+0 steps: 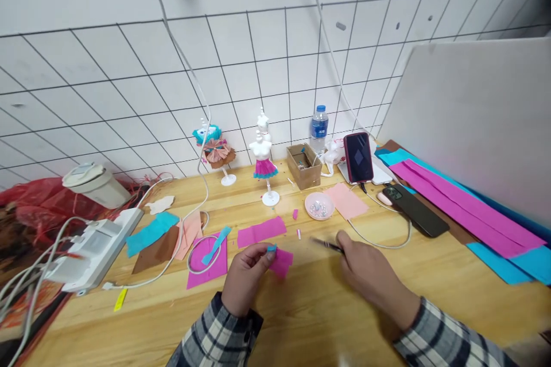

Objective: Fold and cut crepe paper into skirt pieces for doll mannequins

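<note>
My left hand [247,276] pinches a small magenta crepe paper piece [282,262] with a bit of blue paper [271,248] at the fingertips. To its right, my right hand [372,269] is closed round a slim dark pointed tool [326,244]; blur and my fingers hide its exact kind. The tool's tip points left, apart from the paper. Just beyond the hands lie a magenta strip [262,231] and small magenta scraps [295,214]. A mini dress form [260,152] in a magenta skirt with blue trim [266,168] stands farther back.
At left are a cable, paper sheets [152,233] and a power strip [97,252]. A pink bead dish [319,206], cardboard box [303,166], water bottle [319,126] and phones [415,209] stand or lie right of centre. Long paper strips [465,206] cover the right side.
</note>
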Tool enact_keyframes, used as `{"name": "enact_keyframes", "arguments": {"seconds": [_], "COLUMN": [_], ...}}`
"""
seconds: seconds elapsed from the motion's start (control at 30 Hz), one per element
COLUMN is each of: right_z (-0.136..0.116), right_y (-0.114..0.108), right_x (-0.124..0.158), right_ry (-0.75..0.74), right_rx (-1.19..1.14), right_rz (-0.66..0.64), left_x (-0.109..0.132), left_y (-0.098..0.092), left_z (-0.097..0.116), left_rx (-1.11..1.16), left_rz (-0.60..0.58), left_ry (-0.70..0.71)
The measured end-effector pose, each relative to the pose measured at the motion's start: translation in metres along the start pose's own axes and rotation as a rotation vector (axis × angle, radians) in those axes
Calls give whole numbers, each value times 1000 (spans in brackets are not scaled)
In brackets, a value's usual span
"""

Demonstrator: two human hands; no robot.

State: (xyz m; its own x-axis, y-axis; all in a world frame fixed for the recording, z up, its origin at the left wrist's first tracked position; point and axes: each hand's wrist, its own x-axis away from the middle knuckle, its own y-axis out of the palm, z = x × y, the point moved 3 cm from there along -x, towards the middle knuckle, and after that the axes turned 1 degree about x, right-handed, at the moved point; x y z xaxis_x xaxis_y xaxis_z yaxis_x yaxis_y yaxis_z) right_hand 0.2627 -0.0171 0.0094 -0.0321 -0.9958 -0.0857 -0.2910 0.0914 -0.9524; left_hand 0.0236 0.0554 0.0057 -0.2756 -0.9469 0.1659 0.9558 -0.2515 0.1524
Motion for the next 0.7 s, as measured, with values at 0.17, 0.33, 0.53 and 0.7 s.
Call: {"name": "enact_keyframes", "arguments": {"seconds": [0.17,0.33,0.53,0.7], "right_z": [-51,-77,-77,-80], "right_y": [2,29,42,45], "right_x": [-36,-35,-27,-27], "right_ry": [-93,-159,-110,-103], "right_rx": [-628,-848,-776,-698], "right_rz": [-10,-62,-129,-163], "left_x": [-3,-4,-2,-2], "left_y": [-4,-11,-8,-6], "left_z": [-4,-14,-16,-21], "left_rx": [36,76,71,64], "left_rz": [33,7,-64,-82], "left_ry": [9,-33,-66,-86]}}
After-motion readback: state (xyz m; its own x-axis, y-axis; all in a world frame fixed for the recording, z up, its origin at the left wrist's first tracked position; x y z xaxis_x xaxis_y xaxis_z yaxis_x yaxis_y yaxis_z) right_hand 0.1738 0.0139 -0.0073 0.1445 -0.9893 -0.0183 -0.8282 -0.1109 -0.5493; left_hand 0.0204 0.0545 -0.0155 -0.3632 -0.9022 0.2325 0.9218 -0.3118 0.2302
